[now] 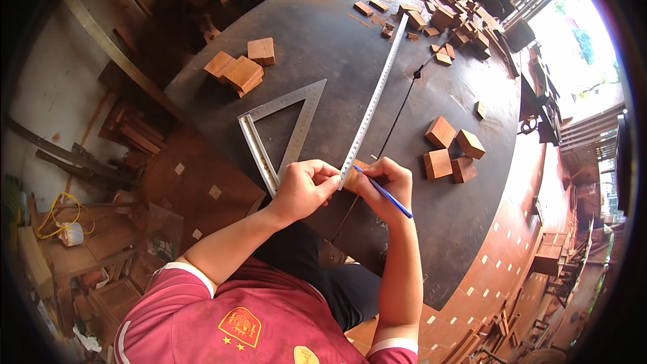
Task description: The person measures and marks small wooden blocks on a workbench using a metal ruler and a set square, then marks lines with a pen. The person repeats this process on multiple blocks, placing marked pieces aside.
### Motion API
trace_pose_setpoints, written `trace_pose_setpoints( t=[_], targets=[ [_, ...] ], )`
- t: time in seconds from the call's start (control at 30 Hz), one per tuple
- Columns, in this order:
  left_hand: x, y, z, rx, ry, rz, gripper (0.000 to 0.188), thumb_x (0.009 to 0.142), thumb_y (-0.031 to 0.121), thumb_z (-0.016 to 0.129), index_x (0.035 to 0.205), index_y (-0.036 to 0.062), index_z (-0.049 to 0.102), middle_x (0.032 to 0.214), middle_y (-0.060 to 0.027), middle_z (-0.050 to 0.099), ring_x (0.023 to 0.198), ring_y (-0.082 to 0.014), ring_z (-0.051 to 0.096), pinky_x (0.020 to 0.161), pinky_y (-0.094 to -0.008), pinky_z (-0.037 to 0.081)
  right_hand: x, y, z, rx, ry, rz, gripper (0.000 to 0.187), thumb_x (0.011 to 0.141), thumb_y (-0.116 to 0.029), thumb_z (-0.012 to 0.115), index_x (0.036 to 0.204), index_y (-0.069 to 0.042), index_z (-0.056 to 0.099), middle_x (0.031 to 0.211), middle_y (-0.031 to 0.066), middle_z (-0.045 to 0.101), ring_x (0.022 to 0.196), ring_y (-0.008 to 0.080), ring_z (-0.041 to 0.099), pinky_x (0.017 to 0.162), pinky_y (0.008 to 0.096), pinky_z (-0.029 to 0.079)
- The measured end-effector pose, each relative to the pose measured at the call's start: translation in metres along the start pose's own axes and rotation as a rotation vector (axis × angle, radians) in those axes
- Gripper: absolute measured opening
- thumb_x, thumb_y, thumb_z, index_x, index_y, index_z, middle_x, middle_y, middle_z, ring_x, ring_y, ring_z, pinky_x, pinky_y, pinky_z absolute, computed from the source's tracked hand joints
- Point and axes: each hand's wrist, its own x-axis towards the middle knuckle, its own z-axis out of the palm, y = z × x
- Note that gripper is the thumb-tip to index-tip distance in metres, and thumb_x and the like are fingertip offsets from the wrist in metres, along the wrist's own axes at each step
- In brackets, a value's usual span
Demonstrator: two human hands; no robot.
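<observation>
My left hand pinches the near end of a long steel ruler, which slants away over the dark table. Against the ruler's end lies a small wooden block, partly hidden by my fingers. My right hand is closed around a blue pen, its tip at the block beside the ruler. Just beyond my left hand, a metal triangle square with a thick raised edge rests on the table, its near end partly behind that hand.
Several reddish wooden blocks sit right of my hands, and another small group at the left. A large heap of blocks covers the far end. A dark seam runs along the table. A yellow cable hangs at lower left.
</observation>
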Motion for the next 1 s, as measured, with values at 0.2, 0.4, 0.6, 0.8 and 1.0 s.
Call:
trace_pose_setpoints(
  t=[0.2,0.4,0.6,0.8,1.0],
  targets=[
    [0.0,0.001,0.001,-0.01,0.0,-0.019,0.013,0.096,0.01,0.072,0.102,-0.0025,0.074,0.082,-0.0041,0.073,0.067,-0.0061,0.065,0.057,-0.0231,0.056,-0.001,0.002,-0.001,0.01,-0.007,-0.003,0.014,0.08,0.004,0.074,0.074,0.003,0.062,0.073,0.0023,0.067,0.069,0.0052,0.056,0.062,0.0238,0.047],
    [-0.001,0.002,0.0,-0.001,-0.006,-0.001,0.014,0.096,0.01,0.072,0.103,-0.003,0.073,0.083,-0.0042,0.074,0.067,-0.0064,0.066,0.057,-0.0232,0.056,-0.004,0.0,-0.003,0.12,0.033,0.042,0.011,0.081,0.006,0.071,0.078,0.003,0.061,0.076,0.0043,0.066,0.072,0.0069,0.058,0.065,0.0242,0.048],
    [0.002,0.003,-0.002,-0.063,-0.019,-0.021,0.015,0.095,0.009,0.072,0.103,-0.0043,0.073,0.084,-0.0059,0.074,0.066,-0.0075,0.066,0.057,-0.0233,0.056,-0.005,-0.002,-0.019,0.154,0.207,0.098,0.011,0.089,0.001,0.071,0.088,-0.001,0.06,0.079,0.0011,0.064,0.069,0.004,0.055,0.062,0.0216,0.045],
    [0.006,0.035,-0.025,-0.125,0.008,0.007,0.015,0.095,0.006,0.07,0.103,-0.0063,0.073,0.084,-0.0082,0.073,0.063,-0.0087,0.064,0.055,-0.0231,0.054,-0.005,0.004,-0.024,0.053,0.391,0.04,0.01,0.09,-0.007,0.073,0.094,-0.002,0.065,0.073,0.0021,0.068,0.064,0.0039,0.058,0.059,0.0227,0.047],
    [0.068,0.062,-0.069,0.088,0.086,0.105,0.012,0.092,0.003,0.072,0.097,-0.0068,0.074,0.08,-0.0077,0.073,0.062,-0.0083,0.065,0.056,-0.0234,0.056,-0.007,0.002,-0.023,0.017,0.335,-0.028,0.009,0.092,-0.005,0.072,0.097,-0.002,0.065,0.075,-0.0031,0.062,0.065,0.0014,0.052,0.057,0.0199,0.04]
  ],
)
